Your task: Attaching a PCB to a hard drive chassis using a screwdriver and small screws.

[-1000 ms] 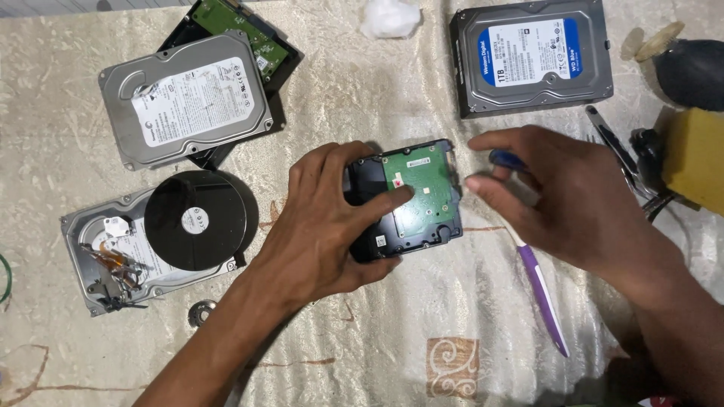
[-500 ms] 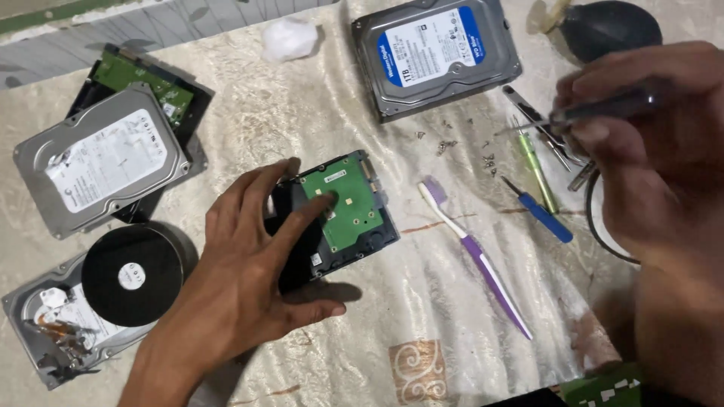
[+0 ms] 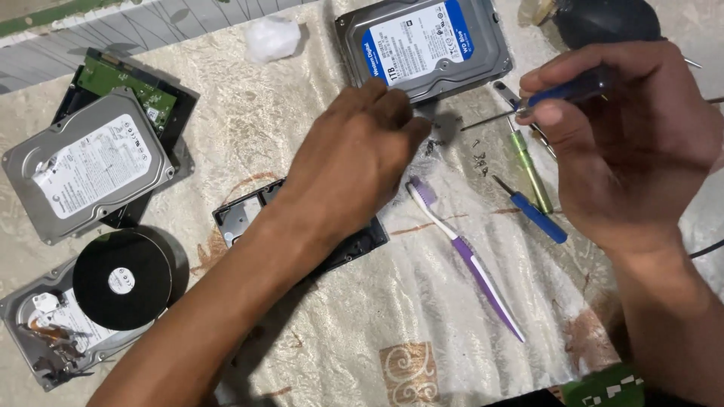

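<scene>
My left hand (image 3: 354, 158) reaches across the cloth, knuckles up, its bent fingertips by several tiny screws (image 3: 477, 160) in front of a blue-labelled hard drive (image 3: 422, 45). What the fingertips hold is hidden. A small dark hard drive (image 3: 243, 215) lies under my left forearm, untouched. My right hand (image 3: 641, 151) hovers at the right, pinching a blue-handled screwdriver (image 3: 569, 87) whose thin shaft points left toward the screws.
A purple toothbrush (image 3: 471, 260), a green screwdriver (image 3: 529, 172) and a small blue one (image 3: 537, 216) lie between my hands. At the left are a silver drive (image 3: 87, 169) on a green circuit board (image 3: 124, 87) and an opened drive with its platter (image 3: 121, 279). A white wad (image 3: 271, 38) lies at the back.
My left hand let go of the small drive and moved up-right to the screws. My right hand picked up the blue-handled screwdriver and holds it higher. The view shifted.
</scene>
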